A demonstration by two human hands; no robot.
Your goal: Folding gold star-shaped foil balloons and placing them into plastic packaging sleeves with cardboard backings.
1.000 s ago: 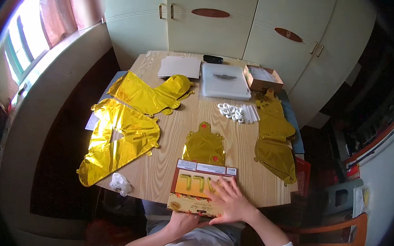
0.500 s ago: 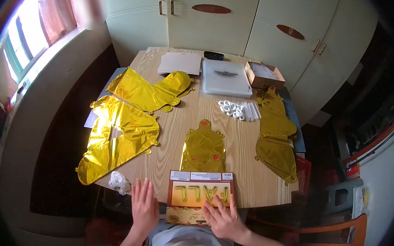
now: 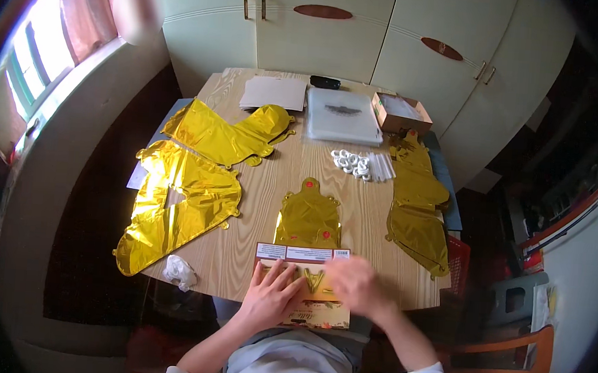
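Note:
An orange printed card package (image 3: pixel 312 282) lies at the near edge of the wooden table (image 3: pixel 253 252), partly overhanging it. My left hand (image 3: pixel 270 297) lies flat on its left half, fingers spread. On its right half rests my right hand (image 3: pixel 359 286), blurred by motion. A folded gold foil balloon (image 3: pixel 308 218) lies just beyond the package.
Gold foil balloons are spread at the left (image 3: pixel 180 202), back left (image 3: pixel 228 133) and right (image 3: pixel 417 208). White rings and straws (image 3: pixel 361 165), a stack of clear bags (image 3: pixel 343 115), grey cards (image 3: pixel 274 92), a small cardboard box (image 3: pixel 401 112) and a crumpled white wad (image 3: pixel 179 271) also lie there.
My left hand has come up from below the table edge onto the package. My right hand has shifted right across it. The package sits slightly nearer to me.

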